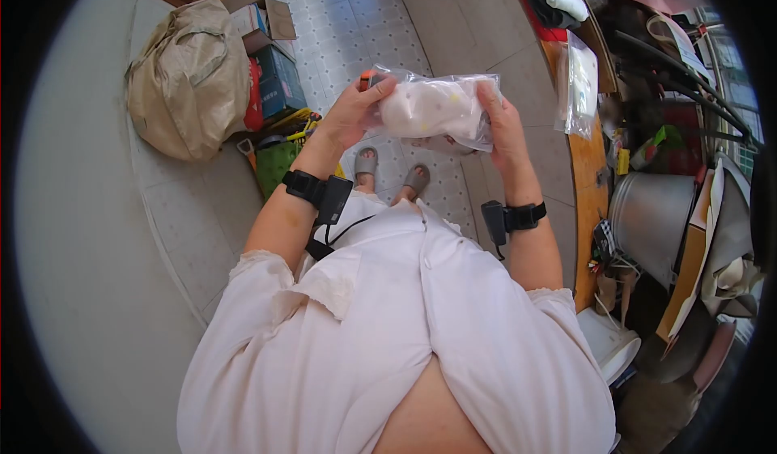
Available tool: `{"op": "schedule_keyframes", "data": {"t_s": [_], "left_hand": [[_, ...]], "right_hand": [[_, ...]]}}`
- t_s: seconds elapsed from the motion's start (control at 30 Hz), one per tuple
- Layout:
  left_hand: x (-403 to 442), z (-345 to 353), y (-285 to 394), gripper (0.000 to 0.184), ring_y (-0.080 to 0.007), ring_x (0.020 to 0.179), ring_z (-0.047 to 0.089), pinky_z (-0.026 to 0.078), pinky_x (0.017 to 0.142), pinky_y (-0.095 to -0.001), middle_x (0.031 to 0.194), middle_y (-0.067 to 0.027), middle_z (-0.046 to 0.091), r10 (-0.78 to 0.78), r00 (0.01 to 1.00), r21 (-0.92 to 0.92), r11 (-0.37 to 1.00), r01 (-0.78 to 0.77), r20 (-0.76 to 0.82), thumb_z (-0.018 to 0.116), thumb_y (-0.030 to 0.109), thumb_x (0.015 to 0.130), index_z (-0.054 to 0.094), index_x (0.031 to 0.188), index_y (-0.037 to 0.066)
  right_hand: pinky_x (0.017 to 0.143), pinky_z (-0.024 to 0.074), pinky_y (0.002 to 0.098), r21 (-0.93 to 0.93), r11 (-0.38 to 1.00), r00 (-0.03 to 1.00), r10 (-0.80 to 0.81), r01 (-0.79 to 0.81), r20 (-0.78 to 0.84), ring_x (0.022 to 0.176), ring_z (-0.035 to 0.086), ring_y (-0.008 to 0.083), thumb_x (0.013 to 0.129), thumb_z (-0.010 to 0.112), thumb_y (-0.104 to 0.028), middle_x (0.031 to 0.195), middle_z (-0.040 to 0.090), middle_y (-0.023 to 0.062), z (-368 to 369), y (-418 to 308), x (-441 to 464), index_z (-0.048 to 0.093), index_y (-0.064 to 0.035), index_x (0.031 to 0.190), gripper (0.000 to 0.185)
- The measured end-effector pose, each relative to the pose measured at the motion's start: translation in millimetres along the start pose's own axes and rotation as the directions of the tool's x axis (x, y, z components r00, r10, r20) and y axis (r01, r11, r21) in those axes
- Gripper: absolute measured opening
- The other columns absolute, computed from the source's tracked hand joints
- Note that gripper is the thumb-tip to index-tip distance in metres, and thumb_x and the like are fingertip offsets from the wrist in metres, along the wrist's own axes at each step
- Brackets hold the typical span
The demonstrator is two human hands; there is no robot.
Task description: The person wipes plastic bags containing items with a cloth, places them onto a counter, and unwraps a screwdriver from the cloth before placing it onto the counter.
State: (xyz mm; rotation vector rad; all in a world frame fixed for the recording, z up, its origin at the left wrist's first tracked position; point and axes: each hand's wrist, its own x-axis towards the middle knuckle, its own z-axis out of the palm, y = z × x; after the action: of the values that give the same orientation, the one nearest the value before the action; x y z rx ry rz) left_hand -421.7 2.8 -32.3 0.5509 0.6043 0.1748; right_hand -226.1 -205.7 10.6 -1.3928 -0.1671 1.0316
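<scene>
In front of me, at chest height, a clear plastic bag (490, 133) with a folded white cloth-like item (429, 108) inside is stretched between my hands. Pale spots of yellow and pink mark the white item; its exact kind I cannot make out. My left hand (350, 116) grips the bag's left end, thumb on top. Just beside that thumb shows a small orange and black object (367, 78), partly hidden by the fingers. My right hand (507, 129) holds the bag's right end, its thumb pressed on the plastic and the other fingers behind it.
On the left a beige cloth bundle (190, 78) lies beside an open cardboard box (271, 19), a dark blue box (279, 82) and a green container (277, 167). To the right, a wooden shelf edge (588, 179) carries another clear packet (577, 82); a metal pot (651, 215) stands among clutter.
</scene>
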Motion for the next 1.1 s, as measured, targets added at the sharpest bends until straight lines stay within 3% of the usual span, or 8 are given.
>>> {"op": "schedule_keyframes", "data": {"t_s": [0.27, 0.43, 0.63, 0.67, 0.77, 0.83, 1.03, 1.1], "left_hand": [[13, -4, -7, 0.017, -0.0164, 0.088, 0.07, 0.058, 0.084, -0.0361, 0.101, -0.0015, 0.073, 0.2, 0.976, 0.123, 0.974, -0.19, -0.081, 0.081, 0.02, 0.094, 0.069, 0.102, 0.011], [11, -13, -11, 0.026, -0.0246, 0.121, 0.061, 0.053, 0.102, -0.0499, 0.126, -0.0084, 0.067, 0.127, 0.927, -0.034, 0.988, -0.149, -0.354, 0.074, 0.031, 0.1, 0.062, 0.115, 0.014], [39, 42, -53, 0.058, -0.0288, 0.11, 0.071, 0.057, 0.102, -0.0479, 0.122, -0.0145, 0.072, -0.145, 0.91, -0.397, 0.865, 0.308, 0.389, 0.058, 0.053, 0.105, 0.064, 0.136, 0.005], [35, 48, -51, 0.042, -0.0223, 0.095, 0.074, 0.064, 0.081, -0.0381, 0.114, -0.0111, 0.071, -0.122, 0.952, -0.355, 0.908, 0.221, 0.28, 0.055, 0.043, 0.109, 0.062, 0.135, 0.011], [26, 63, -38, 0.04, -0.0207, 0.105, 0.072, 0.062, 0.089, -0.0393, 0.122, -0.0097, 0.07, 0.01, 0.965, -0.352, 0.932, 0.087, 0.264, 0.053, 0.04, 0.109, 0.062, 0.135, 0.011], [23, 65, -51, 0.038, -0.0197, 0.11, 0.07, 0.061, 0.094, -0.0398, 0.127, -0.0086, 0.069, 0.107, 0.957, -0.343, 0.939, -0.009, 0.269, 0.052, 0.038, 0.11, 0.062, 0.135, 0.012], [14, 84, -47, 0.03, -0.0192, 0.115, 0.066, 0.055, 0.1, -0.038, 0.128, -0.0028, 0.068, 0.145, 0.989, -0.234, 0.963, -0.134, 0.031, 0.059, 0.027, 0.106, 0.062, 0.133, 0.015], [8, 90, -47, 0.024, -0.0177, 0.113, 0.067, 0.056, 0.096, -0.0369, 0.121, -0.0014, 0.07, 0.086, 0.996, -0.254, 0.964, -0.077, 0.023, 0.065, 0.025, 0.103, 0.065, 0.125, 0.015]], "right_hand": [[0.089, 0.0559, 0.0292, 0.035, 0.99, 0.988, -0.133, 0.136, -0.078, 0.101, 0.069, 0.0133, 0.102, 0.071, -0.04, 0.117, 0.071, 0.0054, -31, 20, -21, 0.064, -0.0005, 0.131, 0.05], [0.084, 0.055, 0.0279, -0.05, 0.912, 0.9, -0.409, 0.406, -0.15, 0.098, 0.067, 0.0117, 0.098, 0.078, -0.038, 0.115, 0.072, 0.0039, 10, -11, -48, 0.066, -0.0006, 0.127, 0.049], [0.079, 0.0544, 0.0356, -0.6, 0.521, 0.79, -0.477, 0.607, 0.386, 0.089, 0.071, 0.023, 0.082, 0.089, -0.043, 0.1, 0.072, 0.0087, 56, 13, -58, 0.071, -0.0042, 0.114, 0.054], [0.079, 0.0542, 0.0375, -0.57, 0.565, 0.803, -0.434, 0.596, 0.409, 0.09, 0.071, 0.0271, 0.084, 0.087, -0.045, 0.1, 0.071, 0.0107, 59, 17, -58, 0.07, -0.0036, 0.113, 0.053], [0.076, 0.0536, 0.0426, -0.571, 0.609, 0.835, -0.404, 0.551, 0.375, 0.086, 0.069, 0.0313, 0.089, 0.08, -0.047, 0.095, 0.069, 0.0115, 73, 8, -61, 0.068, -0.0039, 0.103, 0.046], [0.069, 0.0527, 0.0435, -0.747, -0.012, 0.571, -0.638, 0.664, 0.517, 0.079, 0.067, 0.0313, 0.092, 0.075, -0.042, 0.088, 0.064, 0.01, 78, 12, -36, 0.065, -0.0058, 0.094, 0.038], [0.067, 0.0536, 0.0473, -0.906, -0.008, 0.547, -0.795, 0.423, 0.263, 0.077, 0.069, 0.0345, 0.093, 0.07, -0.037, 0.086, 0.067, 0.0108, 60, -22, 13, 0.067, -0.0061, 0.086, 0.032], [0.067, 0.0546, 0.0482, -0.917, 0.299, 0.68, -0.732, 0.263, -0.044, 0.076, 0.071, 0.0366, 0.093, 0.067, -0.038, 0.085, 0.07, 0.0136, 51, -35, 23, 0.068, -0.0046, 0.082, 0.036]]}}
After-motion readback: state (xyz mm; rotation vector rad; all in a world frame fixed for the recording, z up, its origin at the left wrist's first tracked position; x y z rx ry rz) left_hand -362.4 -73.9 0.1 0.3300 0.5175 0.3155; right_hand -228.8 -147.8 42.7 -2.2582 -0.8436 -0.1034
